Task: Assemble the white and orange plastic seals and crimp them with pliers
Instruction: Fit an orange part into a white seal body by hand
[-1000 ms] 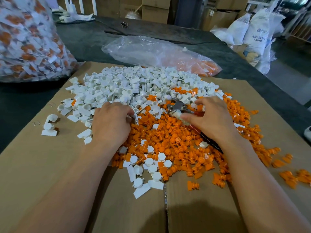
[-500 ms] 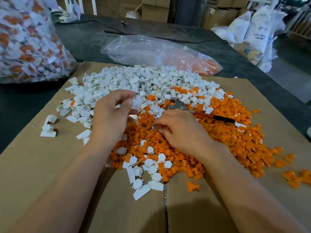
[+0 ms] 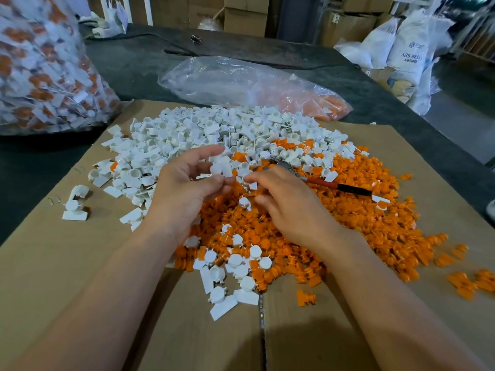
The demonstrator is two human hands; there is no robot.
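My left hand [image 3: 184, 188] is raised over the piles and pinches a white seal body [image 3: 220, 168] between thumb and fingers. My right hand [image 3: 289, 207] is close beside it, fingers curled, their tips almost touching the white part. It pinches a small orange part that is mostly hidden under the fingers. The pliers [image 3: 321, 182], with a red and black handle, lie untouched on the pile just beyond my right hand. A heap of white seal bodies [image 3: 214, 129] lies at the back, and a heap of orange inserts [image 3: 361, 210] to the right.
Several closed white seals [image 3: 235, 263] lie at the front of the cardboard sheet [image 3: 80, 290]. A full bag of finished seals [image 3: 40, 62] stands at the far left. A clear bag with orange parts [image 3: 254, 84] lies behind the heaps. Sacks and boxes stand beyond the dark table.
My right hand let go of the pliers, dipped into the orange heap, then rose toward my left hand. My left hand lifted a white seal body out of the heap.
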